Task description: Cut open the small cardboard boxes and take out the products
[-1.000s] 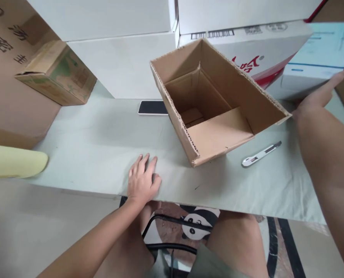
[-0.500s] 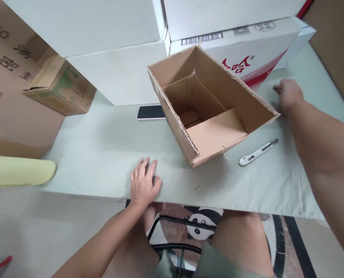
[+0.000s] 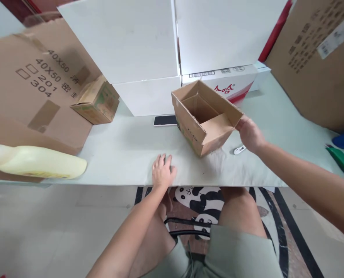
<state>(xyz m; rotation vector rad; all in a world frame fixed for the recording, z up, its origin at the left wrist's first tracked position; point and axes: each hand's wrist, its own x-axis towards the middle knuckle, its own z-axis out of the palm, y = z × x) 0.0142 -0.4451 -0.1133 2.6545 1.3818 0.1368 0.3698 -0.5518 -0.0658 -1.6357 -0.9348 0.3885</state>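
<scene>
An open-topped cardboard box (image 3: pixel 189 127) stands on the table, its top flaps raised. My right hand (image 3: pixel 250 133) is at the box's right corner; its fingers are blurred and partly behind the cardboard, so their grip cannot be made out. Under that hand lies a white utility knife (image 3: pixel 239 150), its far part covered by the hand. My left hand (image 3: pixel 162 170) rests flat on the table near the front edge, fingers spread, holding nothing, to the left of the box.
Behind the box are white panels (image 3: pixel 143 50) and a white printed carton (image 3: pixel 232 85). A dark flat phone-like object (image 3: pixel 164 120) lies by them. At left are a small carton (image 3: pixel 102 102), a large carton (image 3: pixel 44 112) and a yellow bottle (image 3: pixel 44 160). Another large carton (image 3: pixel 319 77) stands right.
My right hand has come back from the table behind the box to its right corner, now covering part of the knife. My left hand stays on the table. The camera view has lifted and widened.
</scene>
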